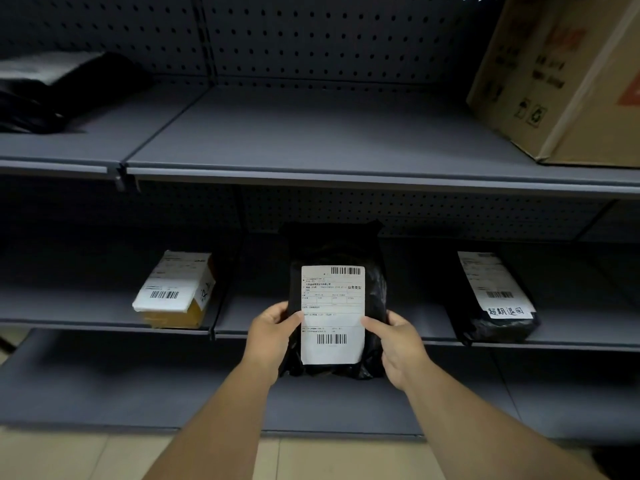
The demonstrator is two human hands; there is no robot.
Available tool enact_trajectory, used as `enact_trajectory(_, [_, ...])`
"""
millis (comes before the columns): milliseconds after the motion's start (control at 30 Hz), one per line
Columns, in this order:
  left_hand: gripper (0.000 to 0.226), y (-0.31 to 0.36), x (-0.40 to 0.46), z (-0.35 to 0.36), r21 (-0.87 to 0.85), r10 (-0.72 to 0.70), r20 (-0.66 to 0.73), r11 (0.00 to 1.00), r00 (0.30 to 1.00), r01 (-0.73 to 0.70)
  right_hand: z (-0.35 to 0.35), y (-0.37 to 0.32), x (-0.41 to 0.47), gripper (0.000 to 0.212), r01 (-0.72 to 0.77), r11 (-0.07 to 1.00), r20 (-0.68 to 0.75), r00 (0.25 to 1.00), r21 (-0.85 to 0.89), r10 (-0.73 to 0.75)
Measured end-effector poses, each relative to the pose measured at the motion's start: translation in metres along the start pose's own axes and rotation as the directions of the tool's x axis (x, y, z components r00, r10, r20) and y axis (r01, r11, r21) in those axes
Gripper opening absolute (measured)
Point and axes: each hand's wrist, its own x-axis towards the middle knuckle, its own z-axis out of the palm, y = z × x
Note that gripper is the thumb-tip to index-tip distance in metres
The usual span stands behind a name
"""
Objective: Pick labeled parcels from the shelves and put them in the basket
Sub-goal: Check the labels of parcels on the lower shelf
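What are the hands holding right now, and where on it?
Both hands grip the black labeled parcel by its long side edges: left hand on its left edge, right hand on its right, thumbs on the label.

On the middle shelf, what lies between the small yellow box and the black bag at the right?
In the head view, the black labelled parcel lies between the small yellow box and the black bag, gripped by the left hand and right hand.
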Motion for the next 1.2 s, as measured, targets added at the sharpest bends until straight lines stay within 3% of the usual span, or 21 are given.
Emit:
enact_trajectory(300, [0.021,0.004,0.01,0.002,0.019,-0.019,-0.007,1.0,1.0,0.019,0.004,-0.001,0.009,0.014,-0.015,0.999,-0.01,1.0,-0.044,0.015])
enact_trajectory(733, [0.004,-0.007,0.057,0.003,0.111,-0.088,-0.142,0.988,0.986,0.104,0.022,0.005,0.057,0.005,-0.1,0.981,-0.083,0.993,-0.166,0.088])
enact_trajectory(967, [0.007,-0.019,0.082,0.005,0.131,-0.084,-0.145,0.986,0.986,0.104,0.026,0.017,0.082,0.027,-0.128,0.981,-0.125,0.986,-0.146,0.11])
enact_trajectory(1200, [0.023,-0.023,0.091,0.004,0.198,-0.091,-0.122,0.973,0.988,0.114,0.026,0.024,0.095,0.028,-0.156,0.973,-0.148,0.98,-0.168,0.131])
